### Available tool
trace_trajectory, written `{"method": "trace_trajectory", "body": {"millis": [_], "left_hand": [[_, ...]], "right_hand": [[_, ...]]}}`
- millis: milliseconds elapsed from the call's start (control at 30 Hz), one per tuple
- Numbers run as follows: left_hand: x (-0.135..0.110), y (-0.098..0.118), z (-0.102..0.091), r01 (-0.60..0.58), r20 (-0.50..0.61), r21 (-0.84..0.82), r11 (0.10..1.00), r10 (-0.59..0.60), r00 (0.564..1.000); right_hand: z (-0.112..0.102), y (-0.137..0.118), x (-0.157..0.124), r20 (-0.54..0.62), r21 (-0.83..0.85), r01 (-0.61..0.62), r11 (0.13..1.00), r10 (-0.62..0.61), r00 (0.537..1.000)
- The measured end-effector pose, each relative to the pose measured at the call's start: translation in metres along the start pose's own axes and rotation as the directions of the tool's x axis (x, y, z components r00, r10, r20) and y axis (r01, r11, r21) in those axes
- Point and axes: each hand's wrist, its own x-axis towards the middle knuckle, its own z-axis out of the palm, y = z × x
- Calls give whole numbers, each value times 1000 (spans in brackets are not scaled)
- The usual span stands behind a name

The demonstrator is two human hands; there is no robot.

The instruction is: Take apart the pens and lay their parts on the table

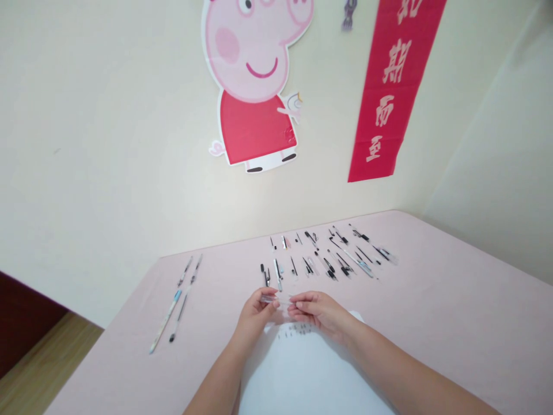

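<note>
Over the near part of the table, my left hand (256, 311) is closed around a clear plastic pen barrel (268, 298), which lies roughly level. My right hand (317, 311) pinches the right end of a clear see-through piece close to it; where one piece stops and the other starts is too faint to tell. Just below both hands a white sheet of paper (311, 374) lies on the table, with small dark marks near its top edge. Beyond my left hand are a black pen part (264, 275) and a pale pen piece (277, 274).
Several rows of pen parts (330, 268), mostly black caps, refills and barrels, spread across the back of the pink table (453, 323). At the left lie a blue-ended pen (165, 323) and a thin black-tipped pen (181, 308). A wall with a pig cutout (259, 127) rises behind.
</note>
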Motion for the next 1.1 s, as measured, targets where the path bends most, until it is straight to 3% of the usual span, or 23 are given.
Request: {"method": "trace_trajectory", "body": {"millis": [133, 367, 633, 800, 1100], "left_hand": [[-5, 7, 2, 41, -26, -70, 997, -43, 999], [-12, 19, 9, 74, 44, -232, 970, -66, 997], [-12, 18, 14, 115, 88, -290, 950, -93, 992], [-17, 15, 22, 169, 107, -327, 930, -142, 984], [-27, 22, 37, 293, 269, -450, 844, -185, 945]], "right_hand": [[1, -2, 0, -7, 1, 23, 1000, -23, 1000], [-3, 0, 6, -13, -34, 48, 998, -48, 999], [-3, 0, 5, -13, -90, 84, 992, -85, 996], [-4, 1, 5, -2, -146, 154, 977, -156, 988], [2, 3, -1, 107, -324, 338, 884, -321, 941]]}}
